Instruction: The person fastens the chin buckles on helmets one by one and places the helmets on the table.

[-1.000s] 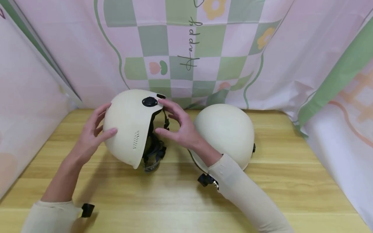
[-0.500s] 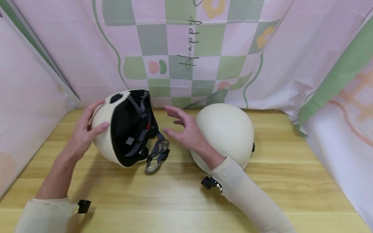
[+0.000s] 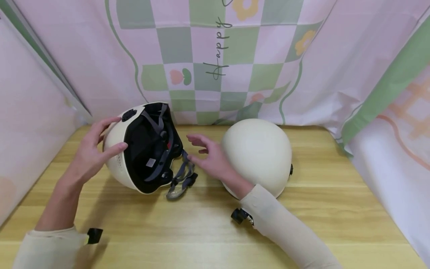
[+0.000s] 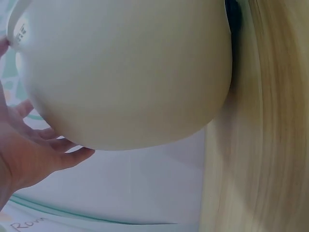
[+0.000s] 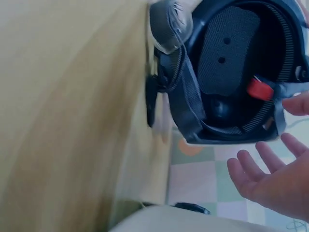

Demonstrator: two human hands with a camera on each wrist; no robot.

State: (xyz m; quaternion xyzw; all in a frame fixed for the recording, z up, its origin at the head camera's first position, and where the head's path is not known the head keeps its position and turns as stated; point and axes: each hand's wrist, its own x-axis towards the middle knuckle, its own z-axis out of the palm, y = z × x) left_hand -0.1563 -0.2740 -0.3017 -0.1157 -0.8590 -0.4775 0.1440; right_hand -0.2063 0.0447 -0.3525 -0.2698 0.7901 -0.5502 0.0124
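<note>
One helmet [image 3: 144, 149] (tilted) in left hand [image 3: 90, 154]

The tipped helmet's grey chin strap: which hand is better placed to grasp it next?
Probably the right hand: it holds nothing, and its fingers are near the chin strap. The left hand grips the tipped helmet on the side away from the strap.

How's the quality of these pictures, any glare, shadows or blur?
Head view: soft glare on the wooden table, shadow near the tilted helmet; left wrist view: dim and hazy, with shadow on the table beside the helmet; right wrist view: bluish, with the nearest table surface and the helmet's red piece looking soft.
</note>
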